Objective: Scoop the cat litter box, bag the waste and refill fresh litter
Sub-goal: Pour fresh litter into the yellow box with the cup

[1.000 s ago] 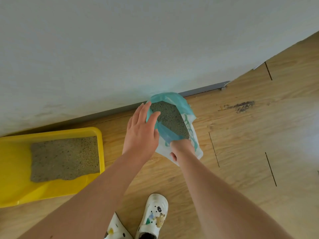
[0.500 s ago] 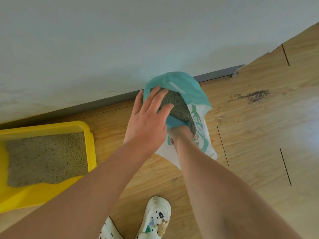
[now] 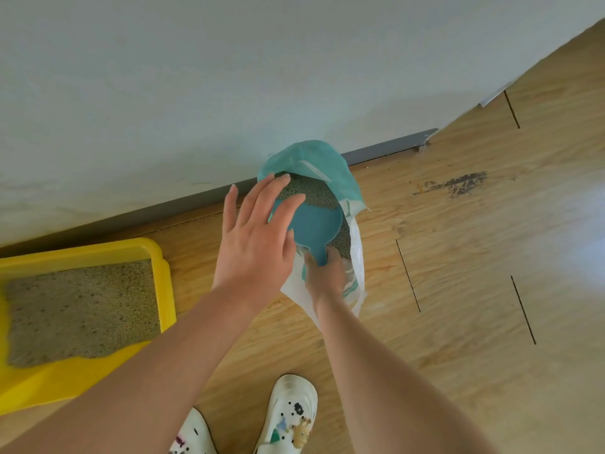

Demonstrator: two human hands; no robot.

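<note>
My L hand [image 3: 258, 237] is released, fingers straight and spread, over the left rim of the litter bag [image 3: 316, 160]; can't tell if it touches. R hand [image 3: 324, 275] grasps the handle of the blue scoop [image 3: 316, 224], w/ the scoop's bowl in the bag mouth on the grey litter [image 3: 311, 191]. The teal-and-white bag stands on the wood floor [image 3: 458, 273] against the wall [image 3: 229, 77]. The yellow litter box [image 3: 161, 257] sits on the floor well left of the bag, w/ a flat patch of litter inside. White clogs [image 3: 289, 414] show at the bottom edge.
</note>
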